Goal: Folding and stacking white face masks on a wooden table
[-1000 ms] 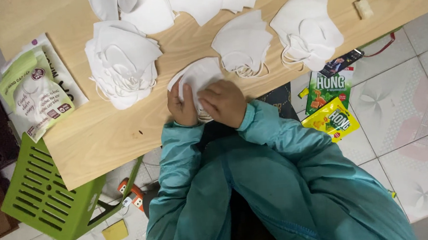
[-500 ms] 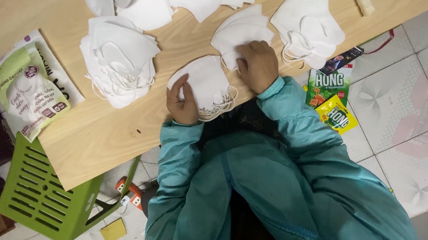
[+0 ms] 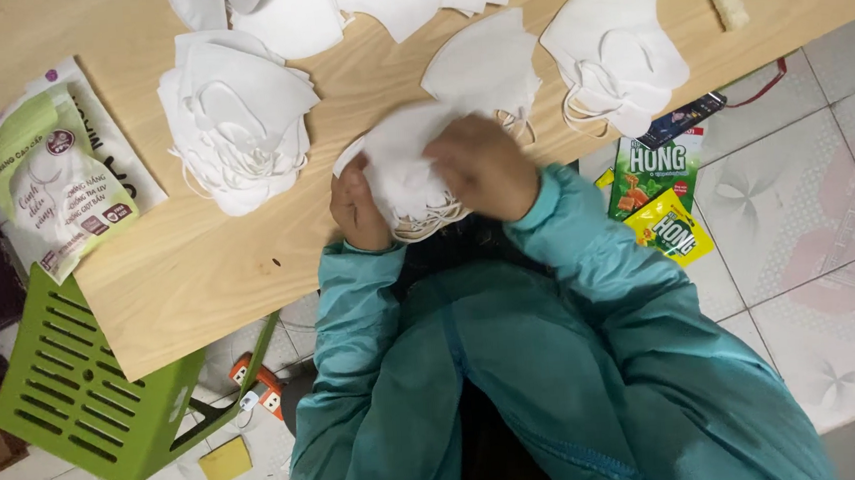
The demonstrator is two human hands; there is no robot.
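My left hand [image 3: 357,208] grips the left edge of a small stack of white face masks [image 3: 405,171] at the near edge of the wooden table [image 3: 209,270]. My right hand [image 3: 483,166] lies on top of that stack, pressing a mask down onto it. Both arms wear teal sleeves. A taller pile of white masks [image 3: 233,118] sits to the left, one pile of masks [image 3: 488,65] just behind my right hand, and another pile [image 3: 615,51] to the right with ear loops showing.
More masks [image 3: 351,0] lie along the table's far side. Green and white packets [image 3: 58,186] rest at the left end, a small tan block [image 3: 729,6] at the right. A green plastic stool [image 3: 87,389] stands on the tiled floor at left; snack packets [image 3: 660,194] lie at right.
My right hand reached out to the pile behind, then came back with a mask onto the stack held by my left hand. The left hand stayed put.
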